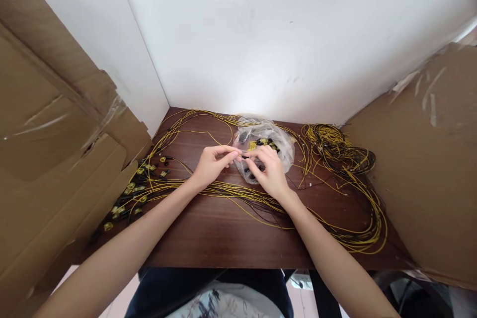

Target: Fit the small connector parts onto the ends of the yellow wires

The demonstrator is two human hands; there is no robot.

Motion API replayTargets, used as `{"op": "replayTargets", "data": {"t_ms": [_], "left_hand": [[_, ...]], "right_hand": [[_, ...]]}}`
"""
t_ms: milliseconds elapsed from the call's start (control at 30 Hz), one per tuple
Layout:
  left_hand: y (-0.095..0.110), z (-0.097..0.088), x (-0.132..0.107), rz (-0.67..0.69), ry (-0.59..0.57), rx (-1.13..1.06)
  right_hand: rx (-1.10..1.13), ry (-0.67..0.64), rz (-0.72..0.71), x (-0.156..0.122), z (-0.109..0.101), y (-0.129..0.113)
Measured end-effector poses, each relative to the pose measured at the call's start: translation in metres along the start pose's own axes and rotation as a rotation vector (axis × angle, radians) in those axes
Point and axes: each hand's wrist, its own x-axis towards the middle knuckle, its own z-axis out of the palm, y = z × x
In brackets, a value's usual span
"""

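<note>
Both hands meet over the front of a clear plastic bag [286,151] that lies open on the table. My left hand [215,164] is closed, thumb and forefinger pinched at one end of a small black piece [244,157]. From the other side my right hand [269,169] pinches the same piece; its exact kind is too small to make out. Inside the bag are several black and yellow parts [264,144], partly hidden by my right fingers. Yellow and black wires [227,189] run across the table beneath my wrists.
Wires with black and yellow connector ends [130,189] lie at the left. A tangled coil of yellow and black wire [331,144] sits at the right back. Cardboard sheets [421,159] flank the brown table [223,243], and a white wall [238,49] stands behind.
</note>
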Motion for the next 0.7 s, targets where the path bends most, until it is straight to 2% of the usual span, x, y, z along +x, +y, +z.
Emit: {"op": "replayTargets", "data": {"t_ms": [167,367,433,600,700], "left_hand": [[0.002,0.001,0.0006,-0.015,0.059,-0.035],[0.0044,-0.0009,0.0027,-0.005,0.195,-0.051],[0.0045,-0.0013,0.0022,0.001,0.177,-0.006],[0.0033,0.0003,-0.0014,0.064,0.027,0.152],[0.003,0.0005,-0.0025,0.114,-0.003,0.218]], "right_hand": [[0.042,0.022,0.009,0.001,-0.0025,0.0001],[0.119,0.027,0.025,0.0001,-0.0022,0.0012],[0.131,0.021,0.019,-0.0006,-0.0013,0.0007],[0.133,-0.018,-0.031,-0.0021,0.001,-0.0011],[0.122,-0.019,-0.022,-0.0022,0.0017,-0.0013]]}}
